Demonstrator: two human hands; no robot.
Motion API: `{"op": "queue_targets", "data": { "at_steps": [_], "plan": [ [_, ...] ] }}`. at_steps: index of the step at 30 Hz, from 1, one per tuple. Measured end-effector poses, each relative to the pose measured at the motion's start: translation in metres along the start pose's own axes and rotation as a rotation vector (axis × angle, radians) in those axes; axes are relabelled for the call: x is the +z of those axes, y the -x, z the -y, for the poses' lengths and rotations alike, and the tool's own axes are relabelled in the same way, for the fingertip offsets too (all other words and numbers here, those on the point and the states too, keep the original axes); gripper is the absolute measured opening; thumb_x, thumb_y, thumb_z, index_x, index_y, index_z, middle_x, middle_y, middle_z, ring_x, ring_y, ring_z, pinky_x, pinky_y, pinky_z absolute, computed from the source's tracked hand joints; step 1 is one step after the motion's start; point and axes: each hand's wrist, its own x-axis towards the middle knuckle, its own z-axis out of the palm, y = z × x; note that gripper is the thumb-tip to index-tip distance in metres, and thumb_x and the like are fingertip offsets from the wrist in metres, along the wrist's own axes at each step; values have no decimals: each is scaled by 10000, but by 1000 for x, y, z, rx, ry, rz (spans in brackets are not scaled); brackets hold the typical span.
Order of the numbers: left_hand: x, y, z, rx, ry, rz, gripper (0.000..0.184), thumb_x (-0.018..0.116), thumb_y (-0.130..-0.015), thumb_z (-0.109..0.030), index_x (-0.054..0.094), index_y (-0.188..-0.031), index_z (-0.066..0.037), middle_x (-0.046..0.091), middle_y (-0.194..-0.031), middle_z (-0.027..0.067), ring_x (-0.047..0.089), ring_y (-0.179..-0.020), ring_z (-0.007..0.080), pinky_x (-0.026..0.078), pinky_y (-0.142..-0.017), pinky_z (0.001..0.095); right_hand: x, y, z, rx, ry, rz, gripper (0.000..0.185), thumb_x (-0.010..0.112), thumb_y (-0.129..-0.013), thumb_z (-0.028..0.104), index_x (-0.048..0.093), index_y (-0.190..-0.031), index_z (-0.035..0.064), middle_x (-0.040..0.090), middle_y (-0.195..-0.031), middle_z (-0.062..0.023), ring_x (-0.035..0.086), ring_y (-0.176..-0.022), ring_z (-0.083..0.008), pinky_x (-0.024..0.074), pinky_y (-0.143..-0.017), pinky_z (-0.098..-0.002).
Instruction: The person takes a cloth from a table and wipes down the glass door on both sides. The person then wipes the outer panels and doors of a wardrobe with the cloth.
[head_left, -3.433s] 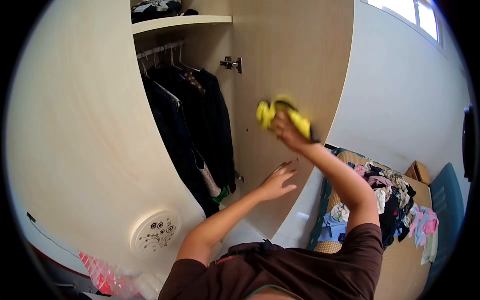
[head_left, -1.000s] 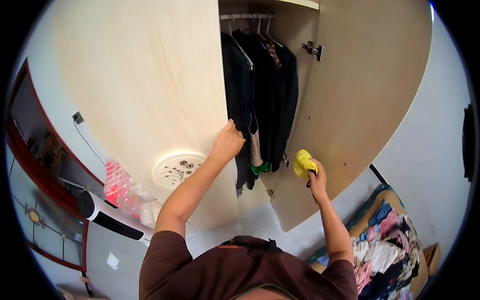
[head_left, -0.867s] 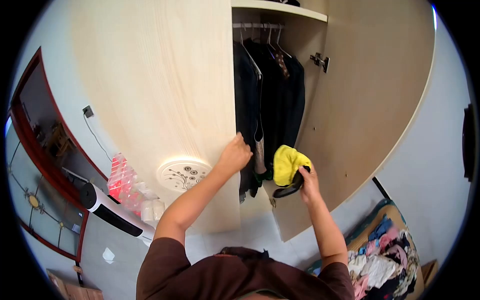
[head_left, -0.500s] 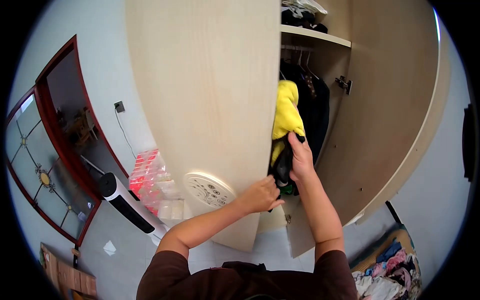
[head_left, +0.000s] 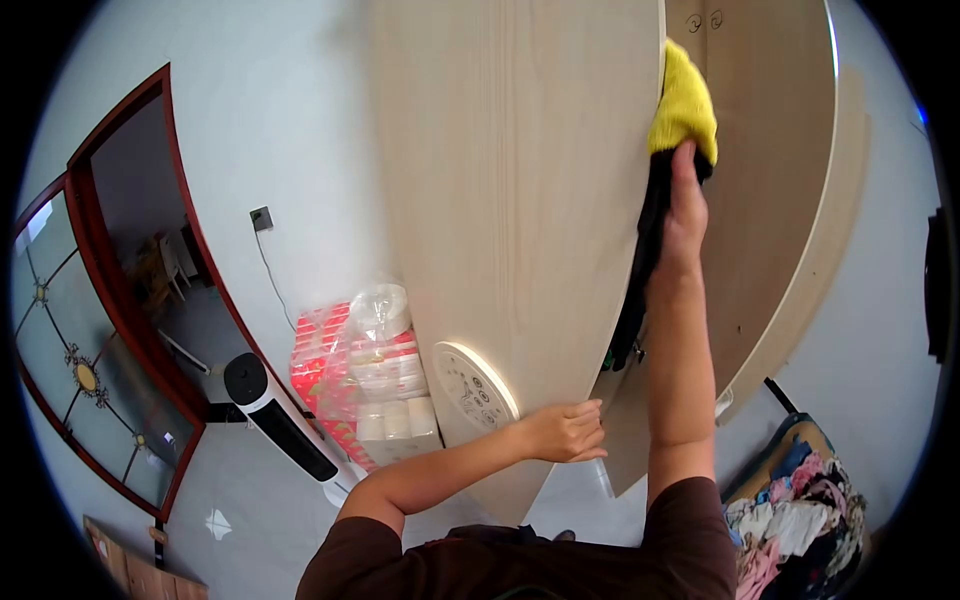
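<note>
A pale wooden wardrobe door [head_left: 520,200] stands ajar, with my left hand [head_left: 568,432] gripping its free edge low down, fingers curled round it. My right hand [head_left: 686,205] is raised higher by the same edge and holds a yellow cloth [head_left: 687,105] with a black part, which lies against the edge of the door. Behind it, dark clothes [head_left: 632,310] show in the narrow gap. The other door [head_left: 770,190] is swung out on the right.
At left are a white tower fan [head_left: 290,430], plastic-wrapped red and white packs [head_left: 385,370] and a red-framed doorway [head_left: 180,200]. A heap of clothes [head_left: 800,525] lies on a bed at lower right. A socket [head_left: 261,218] with a cable is on the wall.
The left door has swung further outward with my left hand on its edge. My right hand has moved the yellow cloth up along that edge. The view has turned left.
</note>
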Motion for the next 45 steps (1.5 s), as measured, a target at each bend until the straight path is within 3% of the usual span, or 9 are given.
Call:
{"op": "queue_targets", "data": {
  "at_steps": [5,6,10,16,21,25,33,41,45],
  "plan": [
    [-59,30,-20,115,-247,-177,256,633,-884,-317,620,-1096,-174,607,-1102,-2,558,-1064,154,359,-1034,317,35,86,-32,200,10,-35,640,439,-1000,505,432,-1394,1,538,-1325,-65,528,-1181,-147,410,-1015,-291],
    [-49,53,-23,108,-217,-268,475,648,-869,-339,534,-1327,-286,446,-1439,9,412,-1333,195,224,-1143,390,45,97,-37,277,-27,-30,652,439,-994,522,438,-1391,5,546,-1313,-65,539,-1163,-146,422,-997,-287],
    [-76,102,-42,-207,-101,-332,915,740,-758,-458,260,-1528,-338,95,-1615,147,64,-1488,371,-22,-1168,526,51,127,-94,503,122,-85,569,415,-999,527,555,-1302,66,670,-1072,-51,646,-925,-180,518,-834,-314],
    [-151,92,-60,-1123,618,-568,861,597,-883,-353,147,-1496,51,259,-1510,229,286,-1395,322,229,-1136,405,84,177,-165,326,220,181,572,357,-1044,437,426,-1399,-7,523,-1331,-79,470,-1196,-146,365,-1038,-313],
    [-191,96,-71,-1391,599,-540,688,638,-868,-219,329,-1424,41,528,-1288,175,514,-1197,267,382,-1030,385,135,137,-150,-187,237,427,585,496,-971,156,273,-1487,-8,259,-1565,-153,182,-1464,-280,88,-1183,-383],
    [-185,89,-77,-1464,462,-484,658,643,-853,-156,351,-1410,37,566,-1237,170,548,-1140,255,417,-991,374,180,52,-105,-390,108,464,606,518,-945,114,279,-1490,-1,305,-1540,-146,230,-1442,-275,117,-1178,-382],
    [-160,82,-87,-1515,316,-552,616,617,-852,-135,375,-1388,47,588,-1204,192,579,-1097,274,431,-967,364,196,-112,-149,60,-15,294,746,464,-978,518,308,-1469,-21,385,-1474,-152,348,-1356,-245,245,-1121,-324],
    [-156,97,-86,-1447,285,-730,531,622,-887,-179,425,-1329,38,608,-1171,159,586,-1080,231,442,-952,352,98,57,-269,389,90,187,769,441,-991,488,178,-1514,-11,243,-1550,-211,199,-1448,-310,183,-1169,-376],
    [-164,93,-92,-1508,295,-677,539,614,-915,-215,392,-1341,29,542,-1237,105,528,-1115,179,414,-967,319,92,164,-218,-2,279,334,671,503,-970,207,170,-1524,28,194,-1578,-170,118,-1462,-374,85,-1183,-468]
  ]
}}
